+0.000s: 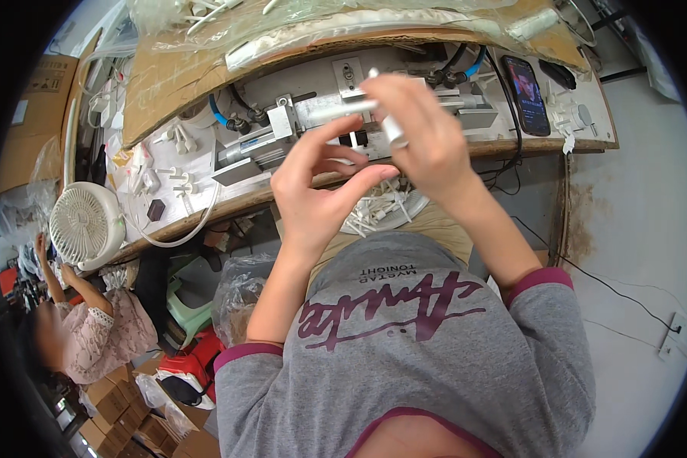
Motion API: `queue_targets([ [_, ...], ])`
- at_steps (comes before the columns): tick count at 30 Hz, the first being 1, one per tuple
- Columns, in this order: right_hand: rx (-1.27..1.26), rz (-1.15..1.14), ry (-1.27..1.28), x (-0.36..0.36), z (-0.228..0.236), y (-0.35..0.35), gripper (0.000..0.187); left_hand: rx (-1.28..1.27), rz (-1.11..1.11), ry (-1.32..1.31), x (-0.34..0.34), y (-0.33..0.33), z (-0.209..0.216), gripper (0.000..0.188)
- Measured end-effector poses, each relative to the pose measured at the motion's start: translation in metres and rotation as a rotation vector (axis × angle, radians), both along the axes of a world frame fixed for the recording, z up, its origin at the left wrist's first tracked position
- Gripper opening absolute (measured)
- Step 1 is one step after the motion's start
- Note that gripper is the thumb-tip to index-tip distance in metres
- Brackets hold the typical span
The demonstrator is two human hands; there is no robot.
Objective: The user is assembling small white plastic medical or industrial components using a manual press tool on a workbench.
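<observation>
My left hand (311, 183) is in front of the bench fixture, its thumb and fingers curved wide apart with nothing gripped. Close on its right, my right hand (429, 141) is closed around a white plastic piece (394, 131) with a rounded, tube-like end. Motion smears that hand, and its fingers hide part of the piece. Behind both hands lies a metal clamping fixture (284, 120) with cylinders at either side. Below them, a heap of small white plastic parts (378, 208) rests in a shallow container by my lap.
A phone (525, 95) leans at the bench's right, near black cables. Cardboard (168, 80) and plastic wrap cover the back. Loose white parts (182, 183) and a white fan (88, 225) are at left. Another person (91, 328) sits at far left, near a green stool (195, 301).
</observation>
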State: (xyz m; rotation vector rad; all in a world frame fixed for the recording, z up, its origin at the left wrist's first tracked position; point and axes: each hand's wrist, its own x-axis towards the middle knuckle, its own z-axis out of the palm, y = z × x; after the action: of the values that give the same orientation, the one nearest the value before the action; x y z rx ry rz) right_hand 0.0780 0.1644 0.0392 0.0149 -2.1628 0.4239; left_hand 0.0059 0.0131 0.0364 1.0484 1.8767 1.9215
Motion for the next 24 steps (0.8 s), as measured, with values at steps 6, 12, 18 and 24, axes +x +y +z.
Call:
queue_targets([
  [6,-0.046,0.046,-0.081,0.012,-0.005,-0.016,0.051,0.022,-0.041,-0.093,-0.001,-0.001,0.004,0.034],
  [12,0.034,0.052,-0.145,0.031,-0.007,-0.008,0.050,-0.099,0.004,0.181,0.001,-0.010,-0.003,0.030],
  [18,-0.410,-0.067,-0.282,0.043,0.009,-0.010,0.042,-0.382,0.094,0.804,-0.007,-0.014,-0.027,0.030],
  [24,-0.624,0.035,-0.241,0.046,0.002,-0.006,0.028,-0.521,0.040,1.011,-0.011,-0.004,-0.034,0.022],
])
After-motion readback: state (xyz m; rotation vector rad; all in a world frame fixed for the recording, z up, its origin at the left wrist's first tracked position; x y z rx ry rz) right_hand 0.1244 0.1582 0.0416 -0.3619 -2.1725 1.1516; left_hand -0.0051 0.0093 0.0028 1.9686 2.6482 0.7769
